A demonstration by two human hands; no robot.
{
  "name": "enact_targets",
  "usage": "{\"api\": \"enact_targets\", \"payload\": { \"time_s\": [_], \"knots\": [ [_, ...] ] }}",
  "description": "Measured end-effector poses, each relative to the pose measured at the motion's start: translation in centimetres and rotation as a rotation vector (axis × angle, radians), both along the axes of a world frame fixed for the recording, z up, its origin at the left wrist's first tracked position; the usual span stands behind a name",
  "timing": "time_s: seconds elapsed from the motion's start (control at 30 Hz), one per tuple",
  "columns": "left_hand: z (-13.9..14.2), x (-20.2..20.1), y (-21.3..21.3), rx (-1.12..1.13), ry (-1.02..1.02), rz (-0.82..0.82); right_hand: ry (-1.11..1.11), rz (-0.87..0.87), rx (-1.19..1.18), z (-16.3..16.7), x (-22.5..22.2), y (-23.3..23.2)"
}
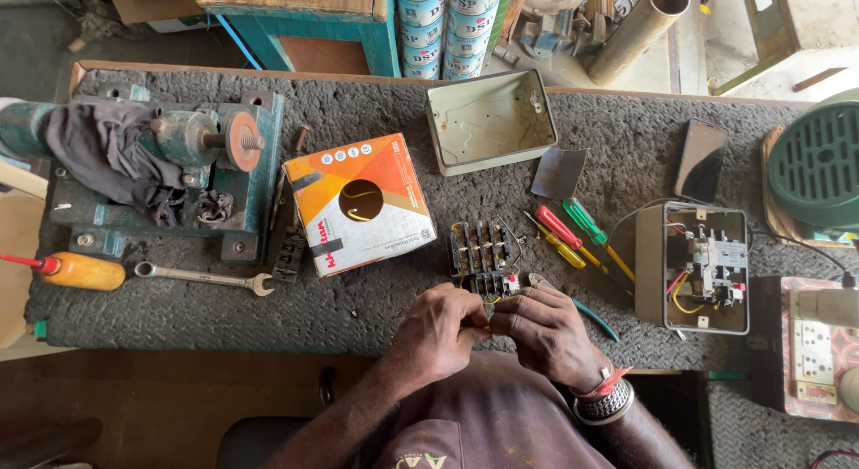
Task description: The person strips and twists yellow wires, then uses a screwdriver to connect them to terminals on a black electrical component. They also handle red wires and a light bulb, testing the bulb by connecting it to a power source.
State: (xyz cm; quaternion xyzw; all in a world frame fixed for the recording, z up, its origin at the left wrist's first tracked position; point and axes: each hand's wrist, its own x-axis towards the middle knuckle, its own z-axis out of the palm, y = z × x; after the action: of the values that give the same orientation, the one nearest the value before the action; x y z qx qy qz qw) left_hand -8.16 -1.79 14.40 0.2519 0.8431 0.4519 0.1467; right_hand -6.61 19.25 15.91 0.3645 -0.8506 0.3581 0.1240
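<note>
My left hand [440, 328] and my right hand [544, 330] meet at the near edge of the bench, fingers pinched together on a thin yellow wire [488, 325]. Just beyond them lies a black terminal block [480, 251] with yellow and red wires. A metal tool with a teal handle [582, 309] lies under my right hand. Red, yellow and green screwdrivers [573, 234] lie to the right of the block. An open grey starter box [693, 268] with wiring stands further right.
An orange and white wire box [360, 203] sits left of the block, an empty metal enclosure [490, 120] behind. At the left are a teal machine [170, 165] with a rag, a spanner [204, 276] and an orange oil can [80, 271]. A phone [700, 160] and a green fan [819, 165] are at the right.
</note>
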Motion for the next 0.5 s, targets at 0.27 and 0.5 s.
{"api": "enact_targets", "payload": {
  "time_s": [0.27, 0.5],
  "knots": [
    [0.7, 0.2, 0.8, -0.004, 0.217, 0.163, -0.395, -0.270, -0.320, -2.7, 1.7, -1.3],
    [1.5, -1.6, 0.7, 0.205, 0.202, 0.128, -0.683, -0.235, -0.880, -4.8, 1.3, -0.7]
  ]
}}
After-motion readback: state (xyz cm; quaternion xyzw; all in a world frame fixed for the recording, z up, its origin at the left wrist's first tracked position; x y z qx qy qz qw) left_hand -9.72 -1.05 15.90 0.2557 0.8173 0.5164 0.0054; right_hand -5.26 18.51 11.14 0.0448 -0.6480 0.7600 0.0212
